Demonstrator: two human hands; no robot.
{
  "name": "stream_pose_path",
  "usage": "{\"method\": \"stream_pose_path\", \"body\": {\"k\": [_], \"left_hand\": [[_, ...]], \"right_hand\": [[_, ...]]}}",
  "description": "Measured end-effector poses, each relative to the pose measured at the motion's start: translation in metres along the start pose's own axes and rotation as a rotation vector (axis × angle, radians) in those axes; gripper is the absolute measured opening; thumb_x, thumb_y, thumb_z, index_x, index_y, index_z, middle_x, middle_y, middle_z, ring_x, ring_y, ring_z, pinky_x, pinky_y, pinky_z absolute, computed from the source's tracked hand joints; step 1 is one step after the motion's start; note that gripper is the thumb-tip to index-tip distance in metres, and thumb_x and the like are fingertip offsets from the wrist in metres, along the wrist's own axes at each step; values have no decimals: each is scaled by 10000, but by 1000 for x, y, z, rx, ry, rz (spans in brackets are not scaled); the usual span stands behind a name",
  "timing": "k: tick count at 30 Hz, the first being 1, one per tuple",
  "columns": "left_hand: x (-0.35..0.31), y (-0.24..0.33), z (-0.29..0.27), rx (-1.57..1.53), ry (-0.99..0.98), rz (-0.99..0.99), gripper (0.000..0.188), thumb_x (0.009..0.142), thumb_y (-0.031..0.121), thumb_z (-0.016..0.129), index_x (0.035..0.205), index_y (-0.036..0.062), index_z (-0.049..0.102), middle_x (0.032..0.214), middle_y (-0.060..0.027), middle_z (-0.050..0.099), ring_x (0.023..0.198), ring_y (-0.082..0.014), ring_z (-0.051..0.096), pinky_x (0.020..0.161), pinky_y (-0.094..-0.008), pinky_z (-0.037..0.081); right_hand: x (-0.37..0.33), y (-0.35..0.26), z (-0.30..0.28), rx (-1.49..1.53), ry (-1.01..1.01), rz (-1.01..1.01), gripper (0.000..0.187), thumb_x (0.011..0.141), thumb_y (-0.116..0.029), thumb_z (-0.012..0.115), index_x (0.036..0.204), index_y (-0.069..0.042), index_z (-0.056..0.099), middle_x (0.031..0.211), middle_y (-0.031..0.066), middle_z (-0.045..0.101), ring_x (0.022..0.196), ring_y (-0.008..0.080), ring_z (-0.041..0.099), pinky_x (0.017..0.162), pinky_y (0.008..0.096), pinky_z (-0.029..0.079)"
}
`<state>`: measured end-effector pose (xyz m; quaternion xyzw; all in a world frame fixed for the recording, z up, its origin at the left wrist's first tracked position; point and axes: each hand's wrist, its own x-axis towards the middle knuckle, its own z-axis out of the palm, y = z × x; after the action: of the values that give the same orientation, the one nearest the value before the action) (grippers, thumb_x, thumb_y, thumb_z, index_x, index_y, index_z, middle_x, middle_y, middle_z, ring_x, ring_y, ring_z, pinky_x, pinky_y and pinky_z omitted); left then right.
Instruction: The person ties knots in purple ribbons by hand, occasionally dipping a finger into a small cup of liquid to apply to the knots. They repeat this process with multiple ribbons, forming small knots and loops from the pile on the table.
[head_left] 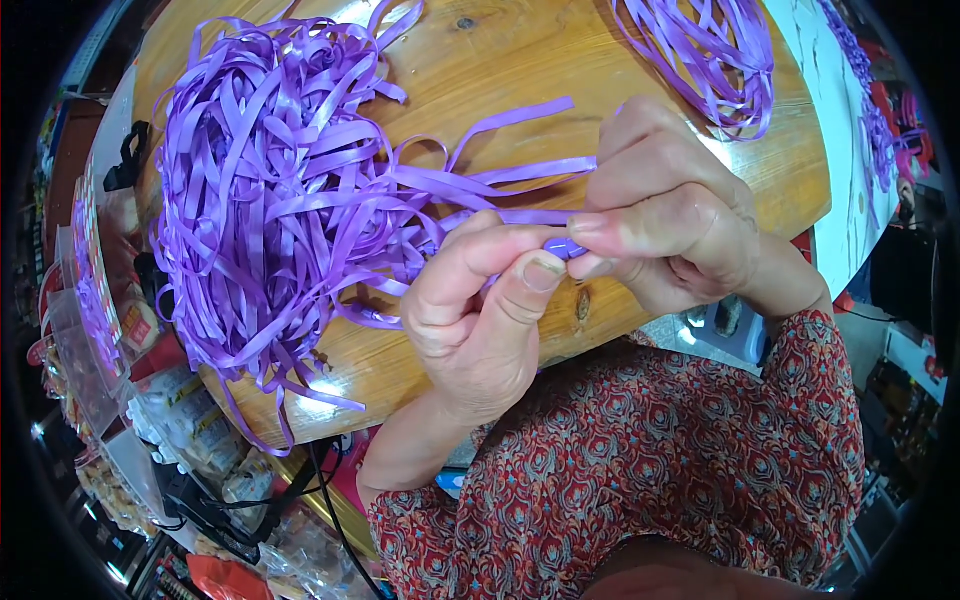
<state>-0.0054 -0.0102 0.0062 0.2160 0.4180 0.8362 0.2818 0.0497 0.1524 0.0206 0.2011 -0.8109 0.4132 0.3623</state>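
Between my two hands, close together over the table's near side, is a small bit of purple ribbon [563, 248]. My left hand [478, 315] pinches it between thumb and forefinger. From the other side, the thumb and forefinger of my right hand [672, 210] grip it too, with the other fingers curled in. Ribbon strands [530, 172] run from the hands leftward to a big tangled heap of shiny purple ribbon [270, 200]. Part of the strands is hidden behind my fingers.
The ribbon lies on a round-edged wooden table [500, 60]. A looped bundle of purple ribbon [715, 65] rests at the far right. Beyond it is a white marbled surface [835, 120]. Clear plastic bags [195, 425] and a black cable [335, 500] are off the table's left edge.
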Motion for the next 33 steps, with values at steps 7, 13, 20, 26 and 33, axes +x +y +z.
{"method": "stream_pose_path", "body": {"k": [7,13,20,26,33], "left_hand": [[7,2,-3,501,42,286,175,834,48,623,985,-41,604,734,-52,569,607,-105,455,537,-237,374],[15,12,0,903,-79,563,179,805,15,636,961,-67,608,731,-103,587,565,-147,453,509,-246,368],[11,21,-3,955,-67,476,175,777,-7,659,941,-57,622,735,-92,603,536,-141,446,499,-239,358],[12,12,-5,846,3,461,176,772,0,673,934,-49,625,735,-98,609,551,-135,471,499,-226,363],[14,22,0,952,-119,454,176,756,2,686,915,-42,625,732,-107,611,520,-152,474,469,-244,372]], "right_hand": [[11,-3,2,138,-13,130,228,742,-54,709,922,-25,573,772,69,554,624,180,498,558,303,377],[12,-5,-2,182,-19,209,167,745,-34,700,861,-5,583,754,87,576,635,175,522,565,294,378],[15,0,-9,249,-97,211,183,722,-30,710,878,17,627,778,100,595,681,201,563,592,298,424],[17,-1,-13,155,-102,134,206,711,-30,711,899,15,637,799,108,601,688,211,575,593,299,429],[17,-5,-15,80,-98,105,175,714,-35,709,865,-3,626,746,85,581,637,203,557,558,306,401]]}}
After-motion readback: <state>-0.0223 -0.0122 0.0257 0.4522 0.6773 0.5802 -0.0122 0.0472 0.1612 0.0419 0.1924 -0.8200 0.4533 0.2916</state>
